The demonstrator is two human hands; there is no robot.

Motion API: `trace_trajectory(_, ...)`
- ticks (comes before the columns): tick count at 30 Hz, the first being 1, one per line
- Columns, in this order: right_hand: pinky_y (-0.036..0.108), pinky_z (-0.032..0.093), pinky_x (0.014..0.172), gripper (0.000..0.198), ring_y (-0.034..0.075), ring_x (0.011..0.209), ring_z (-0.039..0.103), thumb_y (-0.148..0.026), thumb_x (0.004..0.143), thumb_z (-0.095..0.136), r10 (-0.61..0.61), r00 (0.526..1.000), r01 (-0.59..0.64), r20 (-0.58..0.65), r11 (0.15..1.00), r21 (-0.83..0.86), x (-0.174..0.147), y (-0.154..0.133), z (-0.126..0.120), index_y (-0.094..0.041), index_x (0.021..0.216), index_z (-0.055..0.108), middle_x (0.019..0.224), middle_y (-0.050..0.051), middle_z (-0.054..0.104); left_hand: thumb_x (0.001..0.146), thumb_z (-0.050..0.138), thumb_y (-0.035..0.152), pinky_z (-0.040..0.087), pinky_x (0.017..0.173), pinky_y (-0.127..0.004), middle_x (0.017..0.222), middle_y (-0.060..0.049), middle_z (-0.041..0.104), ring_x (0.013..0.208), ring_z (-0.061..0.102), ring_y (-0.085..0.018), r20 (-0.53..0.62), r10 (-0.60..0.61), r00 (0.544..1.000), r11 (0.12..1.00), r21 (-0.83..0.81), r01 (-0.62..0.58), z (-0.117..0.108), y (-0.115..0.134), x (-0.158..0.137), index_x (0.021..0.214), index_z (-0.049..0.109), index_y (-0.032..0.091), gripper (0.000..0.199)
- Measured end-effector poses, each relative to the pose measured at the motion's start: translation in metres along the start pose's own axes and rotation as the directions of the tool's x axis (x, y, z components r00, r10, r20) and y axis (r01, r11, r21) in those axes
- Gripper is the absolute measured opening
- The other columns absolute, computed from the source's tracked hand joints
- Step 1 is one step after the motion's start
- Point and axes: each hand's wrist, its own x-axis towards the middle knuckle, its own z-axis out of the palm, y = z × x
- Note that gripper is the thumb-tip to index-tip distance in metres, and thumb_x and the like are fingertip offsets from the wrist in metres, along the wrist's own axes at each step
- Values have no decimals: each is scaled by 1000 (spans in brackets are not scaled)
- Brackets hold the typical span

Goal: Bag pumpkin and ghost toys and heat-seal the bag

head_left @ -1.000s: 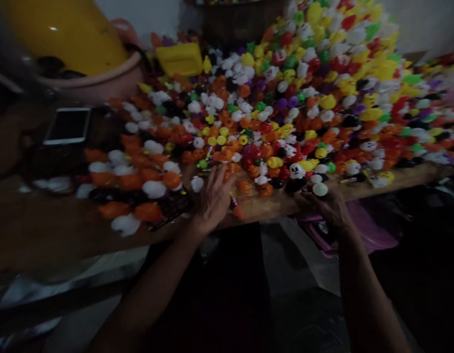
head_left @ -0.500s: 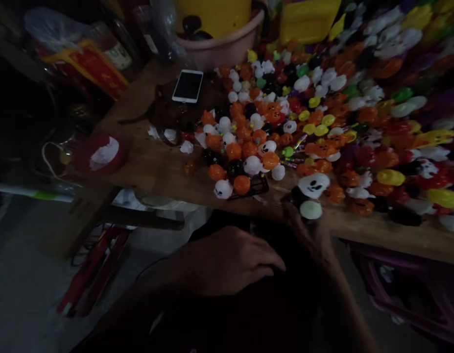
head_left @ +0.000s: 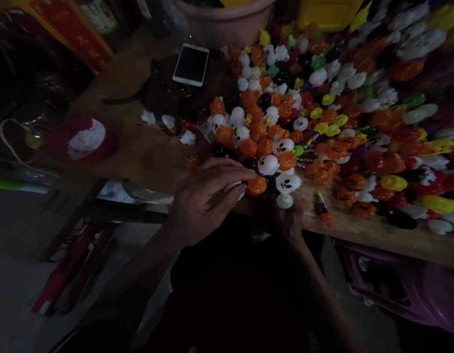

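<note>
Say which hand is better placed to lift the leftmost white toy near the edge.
Left, probably: the left hand is at the white toy; the right hand seems to hold a skull toy.

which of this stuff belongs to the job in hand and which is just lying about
Seems part of the job:
- skull toy and pale ball, at the right hand
- white toy, at the left hand
- orange toy, by its fingertips

Probably just lying about:
- phone
- pink tub

Wooden table carrying a dense spread of small plastic toys at centre and right, a pink tub behind, and a red container at left.
</note>
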Motion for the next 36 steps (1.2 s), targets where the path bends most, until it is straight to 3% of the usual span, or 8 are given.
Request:
trace_trajectory(7, 34, 46, 54, 17, 19, 57, 48, -33, 84, 55, -160, 987, 156, -15, 979, -134, 5, -8, -6, -25, 70, 51, 63, 3, 54, 101, 56, 20, 57, 104, -37, 117, -5, 76, 117, 66, -19, 66, -61, 996, 987, 155, 51, 2, -3, 11, 122, 71, 21, 26)
trace_trajectory(13, 32, 51, 60, 11, 20, 66, 60, -28, 91, 52, -306, 952, 305, -11, 951, -55, 5, -15, 0, -22, 84, 59, 75, 4, 64, 98, 63, 28, 47, 117, -51, 136, -4, 69, 137, 56, -28, 326, 95, 941, 950, 253, -184, 28, 1, 32, 128, 67, 22, 31)
trace_trajectory(18, 29, 52, 64, 20, 19, 75, 65, -31, 98, 44, -328, 944, 329, 24, 942, -67, 4, -17, 4, -22, 93, 61, 87, 5, 68, 95, 69, 29, 53, 109, -50, 135, -12, 68, 134, 57, -33, 368, 196, 909, 899, 302, -316, 45, -6, 36, 118, 68, 15, 27)
trace_trajectory(22, 29, 51, 63, 16, 19, 73, 62, -31, 96, 52, -278, 953, 294, 121, 944, -151, 1, -6, 7, -19, 98, 64, 90, 6, 67, 97, 63, 21, 50, 113, -44, 130, -13, 68, 132, 58, -30, 399, 190, 897, 898, 298, -323, 50, -14, 34, 113, 67, 15, 17)
trace_trajectory(27, 26, 49, 60, 19, 17, 75, 65, -26, 98, 49, -282, 952, 298, 118, 943, -151, 0, -8, 12, -18, 105, 65, 97, 7, 70, 95, 65, 18, 53, 109, -47, 127, -14, 70, 126, 62, -32, 385, 201, 901, 886, 320, -335, 50, -15, 35, 114, 66, 14, 19)
trace_trajectory(32, 28, 58, 77, 31, 19, 100, 71, -28, 101, 51, -354, 932, 334, -83, 924, -187, -12, -21, -20, -19, 128, 62, 115, 9, 72, 94, 69, 21, 50, 113, -52, 136, -12, 67, 134, 58, -33, 305, 199, 931, 864, 394, -313, 49, 9, 38, 125, 64, 16, 32)
trace_trajectory(34, 29, 59, 81, 28, 19, 97, 72, -23, 98, 53, -316, 937, 284, -148, 937, -205, -26, -19, -44, -20, 122, 66, 108, 7, 74, 95, 65, 19, 50, 114, -47, 135, -10, 69, 133, 60, -30, 245, 184, 952, 869, 412, -274, 64, 25, 33, 122, 67, 18, 27)
trace_trajectory(36, 28, 59, 76, 23, 18, 87, 73, -22, 97, 55, -231, 950, 183, -212, 958, -221, -41, -13, -66, -21, 114, 70, 100, 4, 76, 99, 57, 16, 53, 111, -40, 130, -9, 72, 123, 65, -24, 231, 150, 961, 875, 422, -238, 94, 39, 28, 123, 69, 16, 27)
